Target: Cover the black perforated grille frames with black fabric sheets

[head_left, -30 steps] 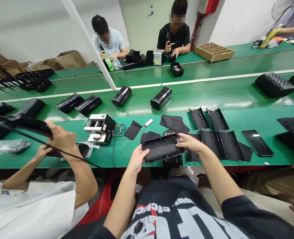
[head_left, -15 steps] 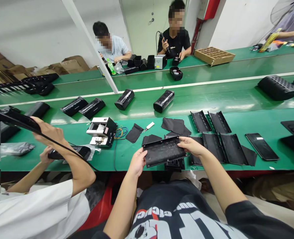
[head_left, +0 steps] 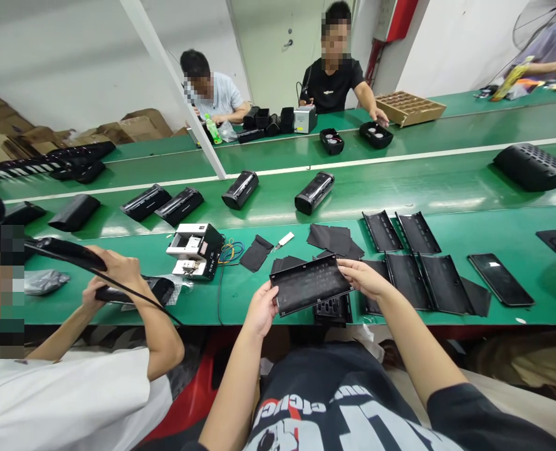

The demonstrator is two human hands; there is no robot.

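Note:
A black perforated plastic panel point(head_left: 311, 285) is held a little above the near edge of the green bench point(head_left: 494, 238). My left hand point(head_left: 261, 309) grips its left end with fingers curled round the edge. My right hand point(head_left: 361, 277) pinches its right end. Under the panel lies a stack of similar black parts point(head_left: 333, 310). Several more black panels point(head_left: 412, 257) lie in rows just right of my right hand. Dark fabric pieces point(head_left: 334, 239) lie beyond the panel.
A phone point(head_left: 501, 279) lies at the right. A white and black device point(head_left: 194, 248) with coloured wires sits to the left. A neighbour in white point(head_left: 113, 275) handles a black part and cable. Black speaker bodies point(head_left: 314, 192) lie on the belt. Two people sit across.
My hands and the panel have stayed nearly still. The person opposite in black has put down a tool and reached right to a black tray. The neighbour's raised hand has come down.

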